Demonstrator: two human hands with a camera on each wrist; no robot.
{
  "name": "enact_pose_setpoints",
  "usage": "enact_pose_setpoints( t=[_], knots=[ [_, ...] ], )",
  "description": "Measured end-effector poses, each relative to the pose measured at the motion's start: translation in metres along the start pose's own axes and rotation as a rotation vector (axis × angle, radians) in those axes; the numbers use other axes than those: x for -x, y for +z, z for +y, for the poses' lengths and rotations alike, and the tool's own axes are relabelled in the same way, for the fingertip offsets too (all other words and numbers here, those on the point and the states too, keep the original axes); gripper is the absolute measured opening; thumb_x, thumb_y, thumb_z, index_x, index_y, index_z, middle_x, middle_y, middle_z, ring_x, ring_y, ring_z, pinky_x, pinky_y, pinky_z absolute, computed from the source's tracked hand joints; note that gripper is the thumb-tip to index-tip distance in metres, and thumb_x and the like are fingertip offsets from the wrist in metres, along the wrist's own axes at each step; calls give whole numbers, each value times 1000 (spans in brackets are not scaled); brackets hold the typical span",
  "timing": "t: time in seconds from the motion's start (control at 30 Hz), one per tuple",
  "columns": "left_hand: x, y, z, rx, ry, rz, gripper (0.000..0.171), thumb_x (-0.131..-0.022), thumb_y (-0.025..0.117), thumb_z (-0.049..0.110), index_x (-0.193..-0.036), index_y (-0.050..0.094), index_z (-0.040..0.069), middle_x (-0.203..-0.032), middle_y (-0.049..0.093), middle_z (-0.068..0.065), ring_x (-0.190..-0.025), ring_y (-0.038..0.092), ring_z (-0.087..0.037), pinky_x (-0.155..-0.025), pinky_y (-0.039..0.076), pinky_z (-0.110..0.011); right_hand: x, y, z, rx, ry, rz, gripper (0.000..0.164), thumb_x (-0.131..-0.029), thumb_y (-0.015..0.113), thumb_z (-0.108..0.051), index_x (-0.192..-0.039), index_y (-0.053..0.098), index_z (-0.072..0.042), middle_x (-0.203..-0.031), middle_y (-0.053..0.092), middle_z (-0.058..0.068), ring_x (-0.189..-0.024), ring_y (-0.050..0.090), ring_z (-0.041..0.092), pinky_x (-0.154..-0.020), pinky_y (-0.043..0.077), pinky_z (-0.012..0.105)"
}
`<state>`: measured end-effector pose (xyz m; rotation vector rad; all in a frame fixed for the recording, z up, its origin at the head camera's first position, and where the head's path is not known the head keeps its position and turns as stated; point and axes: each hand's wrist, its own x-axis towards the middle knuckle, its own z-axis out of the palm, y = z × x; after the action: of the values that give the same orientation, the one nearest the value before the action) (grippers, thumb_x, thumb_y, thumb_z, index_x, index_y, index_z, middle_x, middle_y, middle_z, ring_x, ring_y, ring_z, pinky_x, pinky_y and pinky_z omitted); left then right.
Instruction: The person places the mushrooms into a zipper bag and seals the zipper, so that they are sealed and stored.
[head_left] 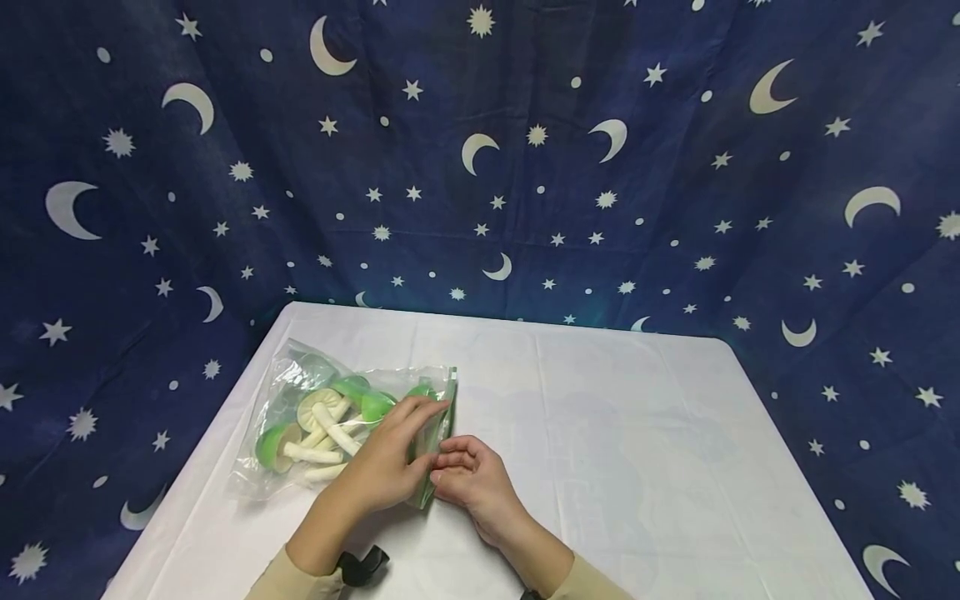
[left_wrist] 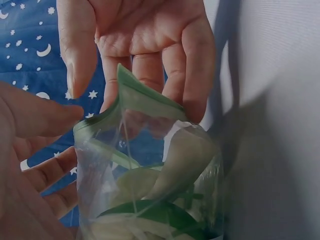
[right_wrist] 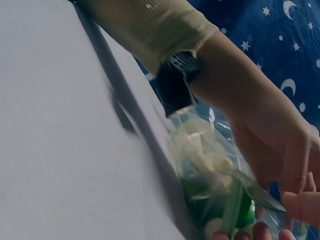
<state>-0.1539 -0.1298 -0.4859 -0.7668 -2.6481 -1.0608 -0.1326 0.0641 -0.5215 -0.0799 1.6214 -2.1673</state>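
A clear zip bag (head_left: 255, 433) with a green closure strip lies at the left of the white table, holding several toy-like mushrooms (head_left: 324, 454) with green caps and pale stems. My left hand (head_left: 390, 458) reaches over its mouth end, thumb and fingers at the strip's edge. Facing it is my right hand (head_left: 480, 487), fingertips right at the strip from the other side. In the left wrist view the bag's mouth (left_wrist: 122, 95) rises to a peak, with the right fingers (left_wrist: 172, 75) behind it and the right thumb apart. Part of the strip is hidden by the left hand.
The white-covered table (head_left: 615, 450) extends to the right of the hands. Behind it hangs a dark blue curtain (head_left: 420, 150) with moons and stars. A black strap device (head_left: 363, 567) sits on the left wrist.
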Motion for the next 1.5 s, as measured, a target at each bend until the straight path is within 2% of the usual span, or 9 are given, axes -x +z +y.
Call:
enact_pose_setpoints(
  t=[0.23, 0.4, 0.57, 0.77, 0.97, 1.1, 1.23, 1.5],
  knots=[
    [1, 0, 0, 22, 7, 5, 81, -82, 71, -7, -154, 56, 27, -146, 59, 4, -140, 58, -21, -112, 56, -50, 0, 14, 9, 6, -29, 86, 46, -86, 77, 5, -127, 56, 5, -98, 67, 2, -86, 69, 8, -77, 64, 20],
    [0, -1, 0, 35, -13, -2, 89, -77, 65, -11, -156, 54, 29, -149, 57, 5, -142, 58, -22, -110, 57, -51, 1, 21, 15, 26, -49, 144, 44, -83, 78, 7, -122, 58, 2, -94, 67, 0, -81, 67, 8, -72, 62, 19],
    [-1, -2, 0, 38, -11, 6, 90, -76, 61, -14, -156, 54, 27, -150, 57, 2, -142, 58, -24, -109, 57, -51, 0, 23, 17, 62, -69, 164, 39, -88, 76, 2, -122, 57, 4, -89, 67, -2, -80, 66, 7, -71, 59, 16],
    [-3, -4, 1, 46, -16, 3, 89, -77, 59, -15, -156, 54, 26, -150, 58, 2, -142, 59, -24, -106, 58, -49, 4, 24, 16, 51, -65, 168, 34, -96, 71, -6, -126, 56, 4, -90, 69, -2, -84, 68, 8, -77, 62, 19],
    [-5, -5, 2, 38, -29, 0, 88, -78, 59, -15, -156, 54, 25, -150, 57, 2, -138, 60, -22, -97, 58, -43, 9, 25, 15, 53, -72, 143, 38, -92, 76, 0, -123, 55, 5, -92, 67, 0, -81, 67, 8, -75, 63, 19],
    [-6, -6, 2, 40, -26, 10, 86, -78, 59, -15, -155, 55, 23, -149, 58, 1, -133, 63, -24, -96, 58, -41, 8, 27, 16, 78, -84, 199, 39, -86, 77, 6, -119, 57, 6, -92, 69, 4, -80, 67, 10, -73, 61, 17],
    [-8, -10, 2, 37, -28, 32, 83, -80, 58, -14, -155, 56, 21, -146, 59, 0, -123, 67, -27, -88, 57, -36, 6, 26, 18, 113, -86, 250, 38, -82, 76, 9, -116, 60, 4, -92, 69, 6, -79, 67, 10, -71, 59, 16],
    [-14, -19, -1, 2, -46, 64, 72, -87, 60, -11, -153, 59, 19, -142, 63, -2, -124, 69, -27, -97, 61, -48, 8, 23, 21, 190, -86, 302, 39, -79, 76, 12, -113, 61, 2, -89, 67, 4, -77, 65, 11, -68, 58, 15]
  ],
)
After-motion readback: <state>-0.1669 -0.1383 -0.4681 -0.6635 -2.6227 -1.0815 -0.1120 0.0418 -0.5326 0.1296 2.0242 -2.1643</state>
